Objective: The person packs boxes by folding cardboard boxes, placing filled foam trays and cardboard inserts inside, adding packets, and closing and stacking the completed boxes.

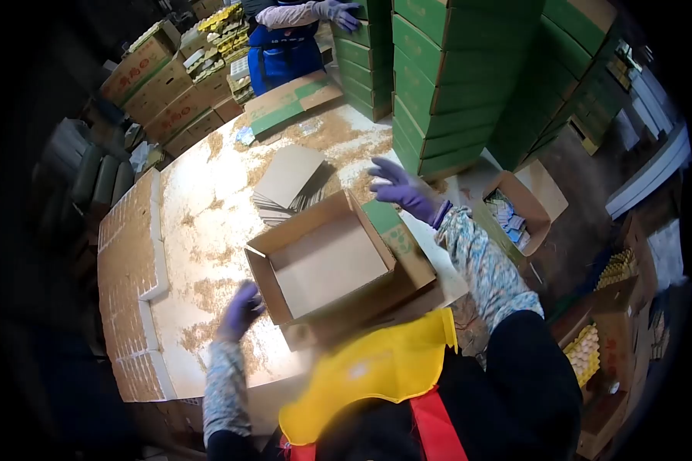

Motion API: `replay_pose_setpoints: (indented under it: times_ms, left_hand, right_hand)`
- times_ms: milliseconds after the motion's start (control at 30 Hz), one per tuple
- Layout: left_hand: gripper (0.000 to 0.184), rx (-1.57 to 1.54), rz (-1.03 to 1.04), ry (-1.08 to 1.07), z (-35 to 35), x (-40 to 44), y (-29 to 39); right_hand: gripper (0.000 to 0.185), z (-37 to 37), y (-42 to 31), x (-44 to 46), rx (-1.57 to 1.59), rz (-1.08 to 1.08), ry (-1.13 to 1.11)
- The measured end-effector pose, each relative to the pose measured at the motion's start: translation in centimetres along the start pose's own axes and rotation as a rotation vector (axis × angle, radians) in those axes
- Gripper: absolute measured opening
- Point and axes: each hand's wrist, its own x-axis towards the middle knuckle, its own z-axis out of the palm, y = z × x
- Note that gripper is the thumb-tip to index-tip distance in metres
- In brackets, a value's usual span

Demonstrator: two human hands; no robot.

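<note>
Far left, out past my left hand, there are white foam slabs [157,280] with rows of slots, caked in crumbly brown stuff [124,242]. My left hand [242,310] is a purple-gloved blur just beside the open box; can't tell how curled it is or if it's touching. The open box [331,261] sits right between my hands, plain tan cardboard, mouth up, probably so I can get at it from both sides. Just beyond it are fanned-out flat cardboard sheets [291,175], likely parked there to be in reach. My right hand [405,192] is spread wide, nothing in it, near a green-and-brown carton [411,257] poking out from under the box. Past that hand, squared-off green cartons [430,88] are stacked tall, presumably to save space.
</note>
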Motion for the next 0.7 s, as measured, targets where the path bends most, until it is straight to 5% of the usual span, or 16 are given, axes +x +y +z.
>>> replay_pose_setpoints:
  times_ms: [33, 67, 100, 167, 200, 233, 333, 367, 400, 500, 567, 633, 700]
  left_hand:
    - [0.046, 0.016, -0.082, -0.058, 1.2, 2.5, -2.8]
    - [0.066, -0.032, 0.000, -0.121, 2.5, 7.2, -6.5]
    - [0.075, 0.258, 0.081, -0.032, 5.0, 6.9, -6.6]
    - [0.066, 0.186, 0.041, -0.075, 7.3, 7.3, -6.4]
    - [0.057, 0.118, 0.003, -0.168, 5.3, 9.9, -7.6]
    - [0.052, 0.101, 0.055, -0.067, 6.7, 9.3, -7.0]
    - [0.044, 0.389, 0.340, -0.042, 9.6, 6.9, -3.6]
    - [0.044, 0.789, 0.707, -0.074, 8.8, 7.6, -2.3]
    - [0.044, 0.718, 0.715, -0.035, 10.7, 7.1, 0.9]
    - [0.042, 0.333, 0.646, -0.063, 22.6, 5.7, 15.0]
    - [0.042, 0.377, 0.773, -0.149, 30.5, 5.0, 23.6]
    - [0.041, 0.469, 0.888, -0.247, 38.5, 4.4, 30.7]
    - [0.040, 0.596, 0.980, -0.357, 46.1, 4.1, 36.4]
  right_hand:
    - [0.065, -1.5, 1.2, -0.7, 0.073, -0.089, 0.187]
    - [0.074, -3.1, 7.4, -0.1, -0.205, 0.034, 0.102]
    - [0.084, -1.7, 10.2, -0.5, -0.391, -0.040, 0.227]
    - [0.107, 1.3, 15.4, -1.3, -0.781, -0.113, 0.528]
    - [0.113, 1.7, 14.4, -2.2, -0.631, -0.044, 0.522]
    - [0.115, 0.2, 15.1, -2.1, -0.836, -0.264, 0.553]
    - [0.101, -3.0, 6.8, -4.5, -0.477, 0.072, 0.305]
    - [0.095, -5.3, 1.6, -5.4, -0.552, 0.071, 0.261]
    - [0.086, -7.6, -4.5, -7.0, -0.530, -0.168, 0.322]
    - [0.058, -17.1, -24.8, -12.6, -0.277, -1.215, 0.954]
    - [0.050, -26.6, -32.2, -12.7, -0.165, -1.460, 1.064]
    - [0.046, -36.6, -34.8, -11.1, -0.238, -1.172, 0.732]
    - [0.051, -38.3, -36.7, -10.9, -0.724, -0.603, 0.887]
